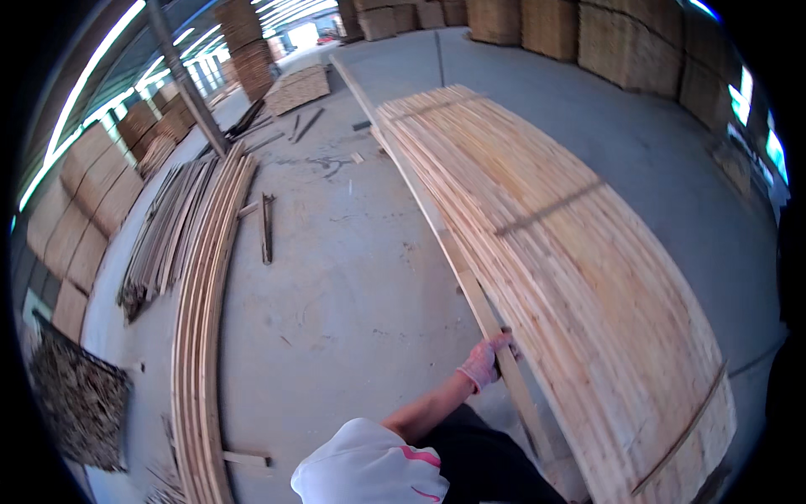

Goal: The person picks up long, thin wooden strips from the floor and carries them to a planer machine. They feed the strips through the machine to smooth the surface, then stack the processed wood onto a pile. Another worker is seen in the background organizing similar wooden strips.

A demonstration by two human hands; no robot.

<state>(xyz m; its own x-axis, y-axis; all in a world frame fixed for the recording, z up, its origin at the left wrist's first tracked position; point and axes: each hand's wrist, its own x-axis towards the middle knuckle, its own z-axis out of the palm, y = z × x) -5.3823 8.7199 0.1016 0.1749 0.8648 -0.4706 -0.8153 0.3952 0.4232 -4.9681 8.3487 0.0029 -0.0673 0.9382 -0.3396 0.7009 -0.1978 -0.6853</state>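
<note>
My left hand (482,363), in a pink-stained work glove, is closed round a long narrow wooden board (521,396). The board runs from near my legs far forward, along the left side of a wide stack of pale planks (579,277). Its far end reaches past the stack's far edge. Thin crosswise sticks, one of them a dark strip (682,433) at the near end, lie over the stack. My right hand does not show.
To the left, a bundle of long timbers (201,336) lies on the concrete floor beside greyish sticks (168,227). A dark crate of scraps (80,395) stands at the lower left. A metal post (185,76) and tall lumber stacks (625,46) stand farther off.
</note>
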